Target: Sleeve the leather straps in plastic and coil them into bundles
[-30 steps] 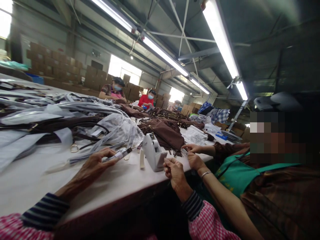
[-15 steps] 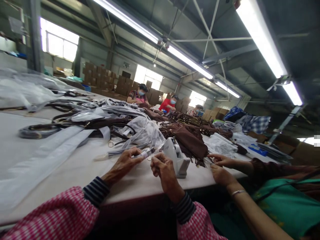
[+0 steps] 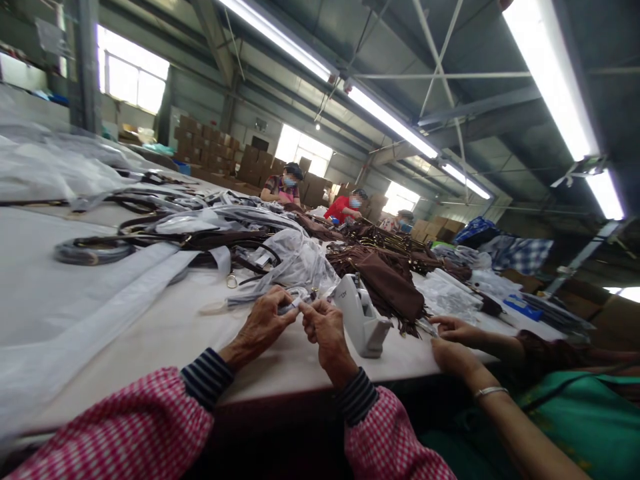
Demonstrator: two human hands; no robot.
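Right hand (image 3: 327, 337) has met left hand (image 3: 260, 327), fingers (image 3: 316, 313) pinching a pale piece (image 3: 295, 303) near bare table edge (image 3: 280, 389).

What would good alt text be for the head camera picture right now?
A person's left hand holds a small pale piece over a white table, the right hand pinched close to it, beside a white tape dispenser. Beyond lie brown fabric goods and dark straps; a co-worker's hands are at right.

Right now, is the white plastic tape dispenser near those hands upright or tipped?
Upright: the white plastic tape dispenser sits base-down on the pale tabletop, beside the right hand.
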